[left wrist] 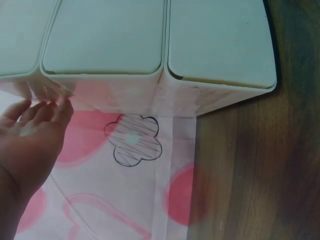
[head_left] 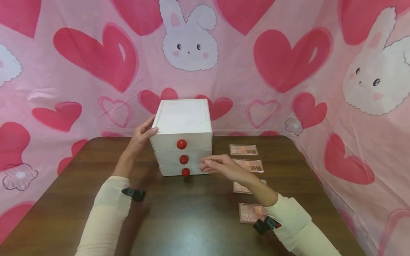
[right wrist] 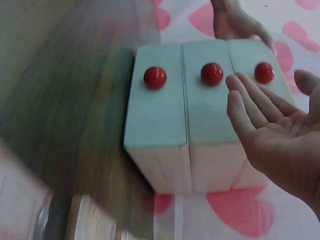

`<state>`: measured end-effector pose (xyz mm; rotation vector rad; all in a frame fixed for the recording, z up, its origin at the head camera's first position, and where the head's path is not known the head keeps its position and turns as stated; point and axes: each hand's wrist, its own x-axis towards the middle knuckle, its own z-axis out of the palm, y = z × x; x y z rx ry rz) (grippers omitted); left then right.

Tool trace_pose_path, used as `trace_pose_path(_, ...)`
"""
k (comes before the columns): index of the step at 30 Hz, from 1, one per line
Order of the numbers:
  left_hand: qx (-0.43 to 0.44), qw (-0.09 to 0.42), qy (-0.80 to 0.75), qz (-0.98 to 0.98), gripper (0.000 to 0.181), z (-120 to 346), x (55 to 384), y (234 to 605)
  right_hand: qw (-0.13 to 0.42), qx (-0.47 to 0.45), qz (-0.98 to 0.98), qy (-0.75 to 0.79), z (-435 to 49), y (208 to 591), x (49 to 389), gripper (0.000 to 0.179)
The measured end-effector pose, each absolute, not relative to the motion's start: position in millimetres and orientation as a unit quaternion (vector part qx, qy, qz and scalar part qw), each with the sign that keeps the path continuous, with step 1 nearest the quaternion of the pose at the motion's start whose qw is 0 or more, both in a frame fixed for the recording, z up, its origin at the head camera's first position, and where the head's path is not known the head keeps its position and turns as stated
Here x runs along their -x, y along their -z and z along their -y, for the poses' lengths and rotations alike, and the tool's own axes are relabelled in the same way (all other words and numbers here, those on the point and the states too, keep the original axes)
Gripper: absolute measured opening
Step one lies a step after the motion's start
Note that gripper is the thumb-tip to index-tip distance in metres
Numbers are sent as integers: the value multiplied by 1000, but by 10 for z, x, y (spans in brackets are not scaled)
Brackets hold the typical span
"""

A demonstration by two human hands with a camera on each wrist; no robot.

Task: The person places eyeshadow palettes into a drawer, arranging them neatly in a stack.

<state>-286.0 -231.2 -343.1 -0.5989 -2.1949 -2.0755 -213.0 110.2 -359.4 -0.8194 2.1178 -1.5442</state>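
Note:
A white three-drawer box (head_left: 182,117) with round red knobs stands at the back of the table, all its drawers pushed in. My left hand (head_left: 143,135) rests against the upper left side of the box, thumb near the top edge; in the left wrist view its fingertips touch the side wall. My right hand (head_left: 224,167) is in front of the box's lower right part, fingers extended and holding nothing. In the right wrist view the right hand (right wrist: 280,127) shows its palm, near the knobs (right wrist: 212,74). Whether it touches the drawer front cannot be made out.
Several flat makeup palettes in clear cases, such as the far one (head_left: 243,149) and the near one (head_left: 252,213), lie in a column right of the box. The brown table (head_left: 179,213) meets a pink heart-and-rabbit cloth (head_left: 237,71) behind.

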Motion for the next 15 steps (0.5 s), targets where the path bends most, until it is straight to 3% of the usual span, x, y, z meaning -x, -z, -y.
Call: trace_pose_path(15,194,20,687,700,73,2311,2976,3420,278,183,-654,679,-476,3494,2490,53)
